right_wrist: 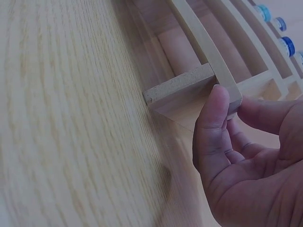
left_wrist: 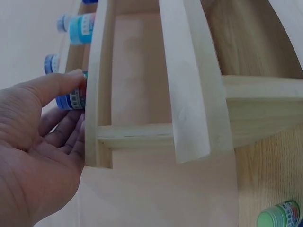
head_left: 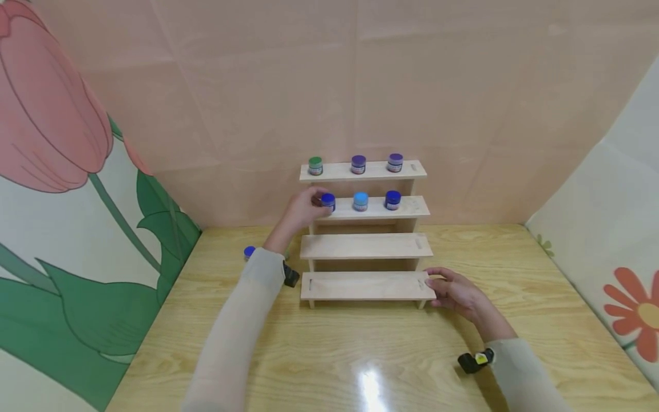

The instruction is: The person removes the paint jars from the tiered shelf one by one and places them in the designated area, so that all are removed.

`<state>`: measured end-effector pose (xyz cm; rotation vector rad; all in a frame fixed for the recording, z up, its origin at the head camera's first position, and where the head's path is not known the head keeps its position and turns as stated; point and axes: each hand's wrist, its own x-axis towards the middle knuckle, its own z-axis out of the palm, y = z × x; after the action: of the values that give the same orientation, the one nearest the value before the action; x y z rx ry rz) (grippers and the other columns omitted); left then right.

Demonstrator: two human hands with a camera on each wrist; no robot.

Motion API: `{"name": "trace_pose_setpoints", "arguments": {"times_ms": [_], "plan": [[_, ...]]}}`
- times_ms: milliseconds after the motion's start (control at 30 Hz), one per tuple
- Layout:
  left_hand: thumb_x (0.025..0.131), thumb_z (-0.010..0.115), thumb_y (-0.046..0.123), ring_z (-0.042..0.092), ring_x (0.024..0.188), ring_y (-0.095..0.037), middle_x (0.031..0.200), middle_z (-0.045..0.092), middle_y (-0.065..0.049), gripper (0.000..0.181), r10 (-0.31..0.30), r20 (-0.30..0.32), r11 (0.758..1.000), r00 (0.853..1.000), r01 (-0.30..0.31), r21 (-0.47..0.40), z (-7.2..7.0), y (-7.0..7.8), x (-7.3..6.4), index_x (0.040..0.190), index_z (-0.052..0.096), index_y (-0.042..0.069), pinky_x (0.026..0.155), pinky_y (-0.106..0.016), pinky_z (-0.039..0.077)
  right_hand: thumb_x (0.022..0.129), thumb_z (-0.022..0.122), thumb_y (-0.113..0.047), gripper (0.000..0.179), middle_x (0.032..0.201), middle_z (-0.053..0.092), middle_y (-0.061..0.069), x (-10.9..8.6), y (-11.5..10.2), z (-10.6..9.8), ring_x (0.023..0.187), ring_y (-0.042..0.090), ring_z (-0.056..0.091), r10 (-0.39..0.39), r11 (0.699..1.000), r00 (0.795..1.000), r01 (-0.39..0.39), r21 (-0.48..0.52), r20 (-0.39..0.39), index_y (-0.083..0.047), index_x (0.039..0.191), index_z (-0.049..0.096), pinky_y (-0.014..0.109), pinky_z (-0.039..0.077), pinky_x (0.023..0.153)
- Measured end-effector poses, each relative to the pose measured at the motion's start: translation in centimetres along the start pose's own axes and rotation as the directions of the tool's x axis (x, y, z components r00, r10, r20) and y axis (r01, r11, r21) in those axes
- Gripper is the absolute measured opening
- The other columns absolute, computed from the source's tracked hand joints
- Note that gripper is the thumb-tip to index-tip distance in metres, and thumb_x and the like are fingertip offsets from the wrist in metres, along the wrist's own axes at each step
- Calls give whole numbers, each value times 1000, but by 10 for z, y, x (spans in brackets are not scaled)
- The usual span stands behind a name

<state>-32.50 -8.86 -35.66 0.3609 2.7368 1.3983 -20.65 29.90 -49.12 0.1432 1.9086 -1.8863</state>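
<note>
A stepped wooden display rack [head_left: 365, 246] with several tiers stands on the table. My left hand [head_left: 305, 208] holds a small blue-lidded jar [head_left: 328, 201] at the left end of the second tier from the top; in the left wrist view its thumb and fingers are around the jar [left_wrist: 71, 100]. Beside it on that tier stand a light-blue-lidded jar [head_left: 360, 201] and a dark-blue-lidded jar [head_left: 393, 200]. My right hand [head_left: 460, 293] pinches the right end of the lowest tier between thumb and fingers, as the right wrist view also shows.
The top tier bears a green-lidded jar [head_left: 316, 166] and two purple-lidded jars, one in the middle [head_left: 358, 165] and one at right [head_left: 395, 163]. Left of the rack, another blue-lidded jar [head_left: 249, 252] sits on the table. A green jar [left_wrist: 272, 217] shows in the left wrist view.
</note>
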Motion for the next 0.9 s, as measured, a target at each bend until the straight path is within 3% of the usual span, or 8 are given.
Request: {"name": "trace_pose_setpoints", "arguments": {"times_ms": [167, 400, 633, 900], "plan": [[90, 79, 19, 61, 108, -23, 116, 66, -7, 45, 18, -18, 1000, 1000, -19, -21, 0, 1, -1, 131, 62, 12, 94, -37, 54, 102, 61, -15, 38, 99, 66, 0, 0, 0, -1, 84, 14, 66, 1, 1000, 1000, -1, -1, 6, -10, 137, 47, 28, 59, 69], [90, 79, 18, 63, 110, -26, 118, 66, -9, 41, 51, -60, 998, 997, -52, -23, -7, -5, -14, 126, 63, 10, 96, -38, 55, 102, 59, -10, 21, 96, 65, 1, 3, 0, -3, 81, 13, 65, 1, 999, 1000, -2, 40, 29, -21, 120, 56, 26, 58, 65], [90, 78, 16, 64, 114, -30, 125, 65, -12, 46, 65, -59, 996, 996, -68, -53, -25, -14, -32, 133, 60, 10, 97, -39, 56, 102, 58, -8, 20, 95, 65, 1, 4, -2, -4, 79, 13, 64, -4, 999, 998, 1, 46, 66, -21, 118, 56, 25, 59, 65], [91, 77, 18, 62, 118, -30, 127, 63, -12, 45, 65, -105, 998, 992, -67, -12, -44, -29, -54, 132, 61, 10, 99, -40, 55, 103, 59, -11, 21, 95, 66, 2, 5, -3, -8, 79, 13, 64, 9, 999, 997, -12, 35, 72, -20, 121, 54, 26, 59, 65]]}}
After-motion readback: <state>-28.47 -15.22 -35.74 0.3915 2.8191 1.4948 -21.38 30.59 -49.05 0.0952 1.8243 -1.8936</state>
